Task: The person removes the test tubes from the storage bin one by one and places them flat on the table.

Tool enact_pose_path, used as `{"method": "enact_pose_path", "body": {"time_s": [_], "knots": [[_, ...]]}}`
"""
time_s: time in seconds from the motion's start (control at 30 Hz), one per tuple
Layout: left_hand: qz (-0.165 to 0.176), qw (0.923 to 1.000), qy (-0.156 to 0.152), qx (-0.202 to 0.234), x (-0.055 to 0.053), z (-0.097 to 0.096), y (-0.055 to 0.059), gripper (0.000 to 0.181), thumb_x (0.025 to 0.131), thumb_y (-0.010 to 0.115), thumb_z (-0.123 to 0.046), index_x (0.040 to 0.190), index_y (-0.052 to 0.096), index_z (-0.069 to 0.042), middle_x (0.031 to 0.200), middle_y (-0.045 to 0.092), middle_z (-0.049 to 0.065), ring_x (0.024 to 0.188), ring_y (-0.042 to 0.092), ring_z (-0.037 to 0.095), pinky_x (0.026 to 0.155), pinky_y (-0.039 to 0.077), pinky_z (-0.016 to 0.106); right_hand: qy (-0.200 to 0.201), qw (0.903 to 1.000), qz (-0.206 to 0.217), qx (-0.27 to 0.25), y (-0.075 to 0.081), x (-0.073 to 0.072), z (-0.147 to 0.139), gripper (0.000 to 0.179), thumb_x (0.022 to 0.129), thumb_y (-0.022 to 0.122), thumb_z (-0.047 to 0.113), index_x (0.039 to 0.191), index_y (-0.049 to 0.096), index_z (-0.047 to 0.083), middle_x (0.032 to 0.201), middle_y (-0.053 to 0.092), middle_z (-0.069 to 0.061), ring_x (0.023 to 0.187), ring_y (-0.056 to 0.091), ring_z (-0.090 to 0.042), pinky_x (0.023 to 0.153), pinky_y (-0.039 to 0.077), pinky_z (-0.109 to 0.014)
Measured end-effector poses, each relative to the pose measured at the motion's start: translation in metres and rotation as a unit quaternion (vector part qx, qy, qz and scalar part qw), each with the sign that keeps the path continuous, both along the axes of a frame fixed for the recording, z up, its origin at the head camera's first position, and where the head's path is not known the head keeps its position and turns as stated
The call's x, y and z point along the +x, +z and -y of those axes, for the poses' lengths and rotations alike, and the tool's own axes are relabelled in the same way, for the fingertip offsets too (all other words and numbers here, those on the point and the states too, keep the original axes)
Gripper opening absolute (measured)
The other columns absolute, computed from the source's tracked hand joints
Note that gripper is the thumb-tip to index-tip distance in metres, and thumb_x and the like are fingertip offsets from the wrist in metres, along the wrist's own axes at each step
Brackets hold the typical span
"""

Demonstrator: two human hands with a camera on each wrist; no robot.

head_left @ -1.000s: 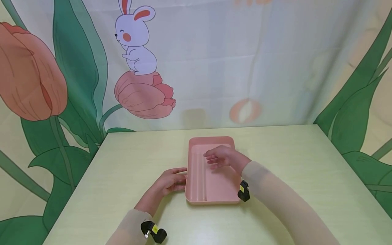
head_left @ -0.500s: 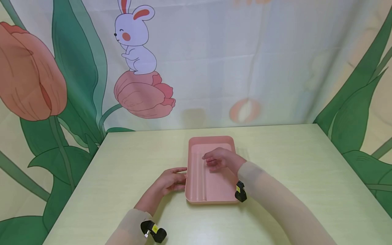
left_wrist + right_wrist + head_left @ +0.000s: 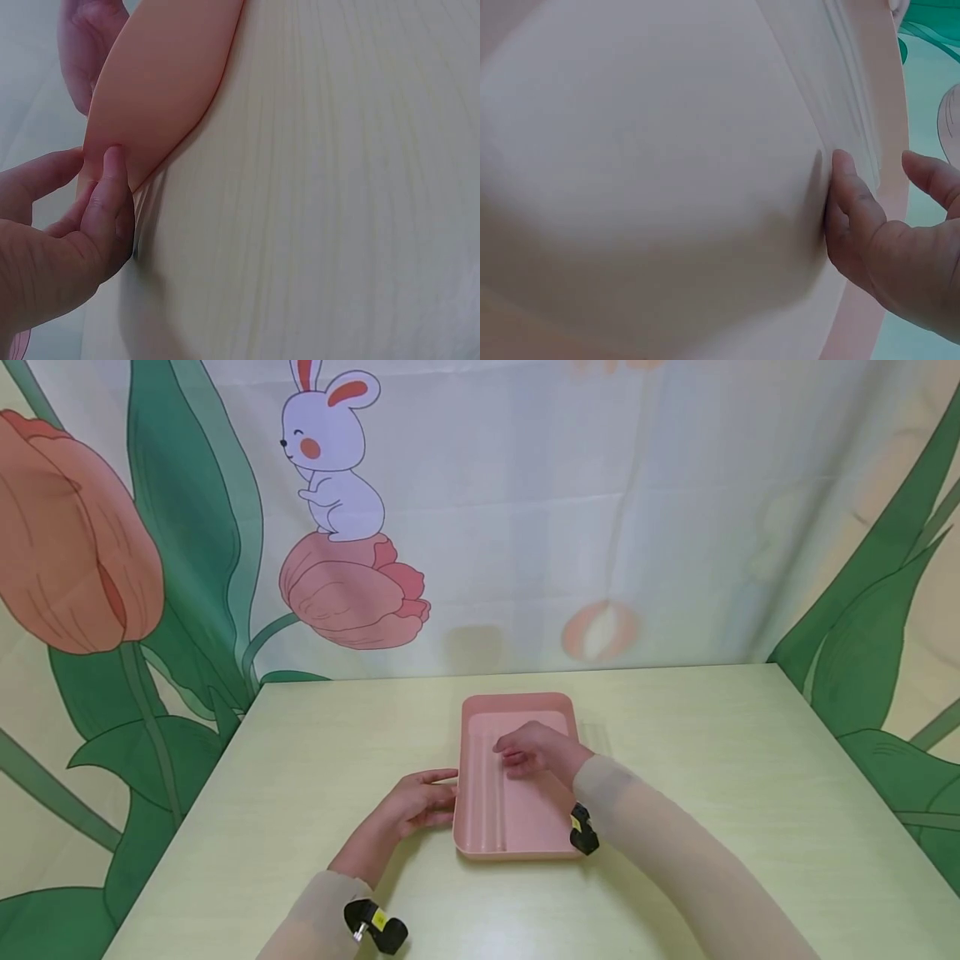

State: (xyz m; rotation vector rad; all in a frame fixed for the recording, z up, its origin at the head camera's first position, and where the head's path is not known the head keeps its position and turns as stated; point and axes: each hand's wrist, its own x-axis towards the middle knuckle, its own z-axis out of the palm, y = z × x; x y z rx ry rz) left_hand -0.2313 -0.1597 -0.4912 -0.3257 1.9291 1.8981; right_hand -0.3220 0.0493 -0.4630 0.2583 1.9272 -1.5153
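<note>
A pink rectangular tray (image 3: 543, 827) lies on the table with its long sides running away from me. Along its left part stretches a long, clear, ridged strip (image 3: 491, 814), also seen as pale parallel lines (image 3: 844, 75) in the right wrist view. My right hand (image 3: 536, 750) reaches into the tray from the right. Its fingertips are down beside the strip, with the thumb held apart on the strip's other side. My left hand (image 3: 420, 803) rests at the tray's left side, its fingertips touching the outer wall (image 3: 161, 75).
The tray stands on a pale wood-grain table (image 3: 712, 760). A printed curtain (image 3: 525, 527) with a rabbit and tulips hangs behind the table's far edge. Black wrist cameras (image 3: 583, 829) are strapped over both sleeves.
My right hand has moved slightly left and toward me, lowering to the strip in the tray. My left hand and the tray have stayed put.
</note>
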Motion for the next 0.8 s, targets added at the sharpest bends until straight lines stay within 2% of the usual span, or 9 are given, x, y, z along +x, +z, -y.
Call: {"method": "enact_pose_path", "body": {"time_s": [0.1, 0.17, 0.3, 0.53, 0.8], "knots": [[-0.002, 1.0, -0.002, 0.0, -0.001, 0.0, 0.0, 0.049, 0.1, 0.06, -0.003, 0.147, 0.049, 0.005, 0.136, 0.066, 0.025, 0.092, 0.072, 0.015, 0.08, 0.065, 0.032, 0.009, 0.9997, -0.02, 0.014, -0.001, 0.003, 0.001, 0.022, 0.095, 0.067, 0.008, 0.113, 0.062, -0.003, 0.09, 0.056, -0.006, 0.07, 0.061, -0.014, 0.07, 0.063, -0.026], [-0.005, 1.0, -0.003, 0.0, -0.001, 0.0, 0.0, 0.048, 0.1, 0.059, -0.002, 0.147, 0.049, 0.006, 0.135, 0.066, 0.025, 0.091, 0.072, 0.015, 0.079, 0.065, 0.031, 0.02, 0.9988, -0.037, 0.022, -0.001, 0.005, 0.001, 0.02, 0.095, 0.066, 0.008, 0.111, 0.065, -0.004, 0.088, 0.055, -0.005, 0.066, 0.059, -0.013, 0.065, 0.061, -0.023], [-0.01, 0.9999, -0.01, 0.0, 0.0, 0.0, 0.0, 0.049, 0.101, 0.058, -0.003, 0.148, 0.048, 0.006, 0.136, 0.066, 0.025, 0.091, 0.071, 0.013, 0.078, 0.064, 0.029, 0.028, 0.997, -0.06, 0.039, -0.002, 0.009, 0.003, 0.023, 0.095, 0.066, 0.007, 0.113, 0.069, -0.006, 0.088, 0.054, -0.005, 0.063, 0.059, -0.012, 0.064, 0.06, -0.022], [-0.011, 0.9999, -0.012, -0.002, -0.001, 0.001, -0.002, 0.049, 0.101, 0.058, -0.003, 0.148, 0.047, 0.005, 0.138, 0.064, 0.025, 0.09, 0.072, 0.013, 0.077, 0.064, 0.029, 0.012, 0.9948, -0.071, 0.071, -0.002, 0.012, 0.01, 0.021, 0.093, 0.068, 0.006, 0.11, 0.069, -0.006, 0.085, 0.055, -0.005, 0.057, 0.059, -0.011, 0.066, 0.062, -0.024], [-0.01, 0.9999, -0.011, -0.001, -0.001, 0.0, -0.001, 0.049, 0.101, 0.058, -0.003, 0.148, 0.047, 0.006, 0.134, 0.067, 0.023, 0.089, 0.071, 0.012, 0.076, 0.064, 0.029, -0.034, 0.9938, -0.076, 0.073, -0.01, 0.01, 0.019, 0.023, 0.086, 0.072, -0.001, 0.103, 0.057, -0.004, 0.083, 0.05, -0.005, 0.055, 0.053, -0.012, 0.052, 0.056, -0.022]]}}
